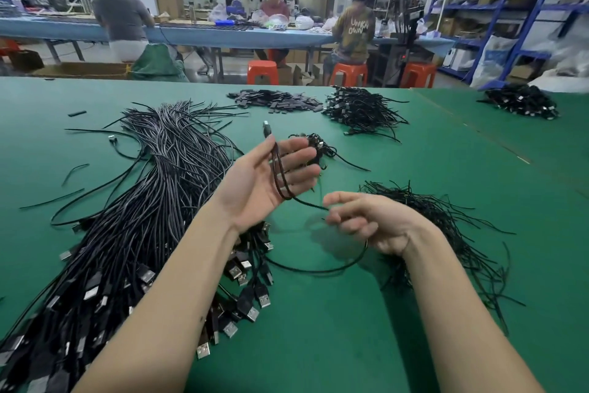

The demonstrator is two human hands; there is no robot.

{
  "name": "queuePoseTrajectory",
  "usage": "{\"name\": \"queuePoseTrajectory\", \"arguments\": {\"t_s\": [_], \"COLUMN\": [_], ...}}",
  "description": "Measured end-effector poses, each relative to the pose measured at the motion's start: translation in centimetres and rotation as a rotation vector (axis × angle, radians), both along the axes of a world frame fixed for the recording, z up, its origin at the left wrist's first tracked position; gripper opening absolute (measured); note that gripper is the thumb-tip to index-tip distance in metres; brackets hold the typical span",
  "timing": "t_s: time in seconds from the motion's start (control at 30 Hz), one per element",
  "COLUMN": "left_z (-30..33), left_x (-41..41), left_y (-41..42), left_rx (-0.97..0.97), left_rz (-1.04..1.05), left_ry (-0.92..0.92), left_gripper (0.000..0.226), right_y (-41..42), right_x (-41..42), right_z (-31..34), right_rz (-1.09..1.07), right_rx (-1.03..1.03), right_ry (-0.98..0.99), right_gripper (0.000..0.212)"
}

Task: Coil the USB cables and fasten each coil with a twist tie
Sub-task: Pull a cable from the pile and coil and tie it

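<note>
Head view: cable (280,176) looped over my left hand (271,179), palm up, fingers loosely spread; right hand (366,223) pinches its trailing run above the surface (414,150). I'd feed even loops, keep tension (ties (446,227) beside).

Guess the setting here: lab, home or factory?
Likely a small factory packing floor: a big bundle of loose black USB cables on a green work table, blue steel storage shelving, other workers at a long blue bench.
</note>
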State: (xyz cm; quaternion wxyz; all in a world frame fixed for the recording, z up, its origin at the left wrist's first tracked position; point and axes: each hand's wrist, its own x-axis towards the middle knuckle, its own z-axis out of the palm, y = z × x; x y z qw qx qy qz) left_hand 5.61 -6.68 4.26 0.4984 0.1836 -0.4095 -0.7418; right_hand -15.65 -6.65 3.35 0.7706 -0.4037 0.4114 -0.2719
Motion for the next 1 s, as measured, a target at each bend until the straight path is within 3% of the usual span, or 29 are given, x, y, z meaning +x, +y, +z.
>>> {"name": "queuePoseTrajectory", "arguments": {"t_s": [0.1,0.2,0.3,0.43,0.47,0.6,0.67,0.83,1.0], "left_z": [0.2,-0.1,-0.2,0.0,0.0,0.6,0.9,1.3,1.5], "left_x": [-0.5,-2.0,-2.6,-2.2,-2.3,-2.5,-2.5,-1.9,-2.0], "left_y": [0.3,0.5,0.4,0.2,0.2,0.1,0.0,0.1,0.3], "left_rx": [-0.107,-0.172,-0.226,-0.354,-0.361,-0.107,-0.036,0.067,0.128], "left_rz": [-0.069,-0.031,0.165,0.38,0.412,0.307,0.252,0.222,0.181], "left_ry": [-0.346,-0.697,-0.808,-0.982,-0.957,-0.362,-0.202,-0.023,0.07], "left_gripper": [0.053,0.055,0.052,0.051,0.053,0.05,0.052,0.054,0.061], "right_y": [-0.5,0.0,0.6,1.5,1.7,2.1,1.9,1.6,1.3], "right_x": [-0.3,0.6,2.2,2.8,2.6,2.1,1.8,2.0,0.9], "right_z": [1.1,2.5,3.6,4.5,4.5,2.8,1.5,-0.2,-0.1], "right_rz": [-0.249,-0.286,-0.246,-0.094,-0.007,0.216,0.255,0.359,0.295], "right_rx": [0.089,-0.06,-0.255,-0.384,-0.401,-0.299,-0.237,-0.37,-0.355], "right_ry": [-0.297,-0.162,-0.007,-0.079,-0.102,-0.131,-0.133,0.108,0.111], "right_gripper": [0.013,0.013,0.003,0.015,0.017,0.013,0.015,0.013,0.011]}}
